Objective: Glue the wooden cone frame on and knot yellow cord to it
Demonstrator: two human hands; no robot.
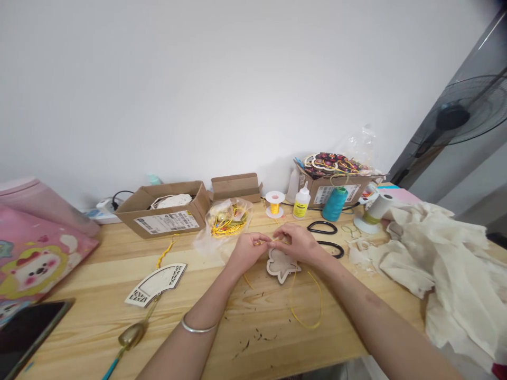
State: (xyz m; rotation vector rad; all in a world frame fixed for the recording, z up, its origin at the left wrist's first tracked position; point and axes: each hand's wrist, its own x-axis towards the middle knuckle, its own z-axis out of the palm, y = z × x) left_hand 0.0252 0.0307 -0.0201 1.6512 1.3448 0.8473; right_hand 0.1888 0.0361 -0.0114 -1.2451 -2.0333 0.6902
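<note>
Both hands meet over the middle of the table, their fingertips pinched close together. Between the fingers of my left hand (pixel 250 249) is a yellow cord (pixel 310 323), which also trails in a loop on the table to the right. My right hand (pixel 293 241) is closed on the same cord, above a small flower-shaped wooden piece (pixel 281 266) with a pointed lower end. The upper edge of that piece is hidden by the right hand. Black-handled scissors (pixel 331 249) lie just right of the right hand, their blades out of sight.
Behind the hands stand a yellow cord spool (pixel 274 205), a glue bottle (pixel 301 202) and a teal thread cone (pixel 335 205). Cardboard boxes (pixel 164 210) line the wall. A fan-shaped wooden piece (pixel 156 285) and a spoon (pixel 132 335) lie left; cream cloth (pixel 443 264) is heaped right.
</note>
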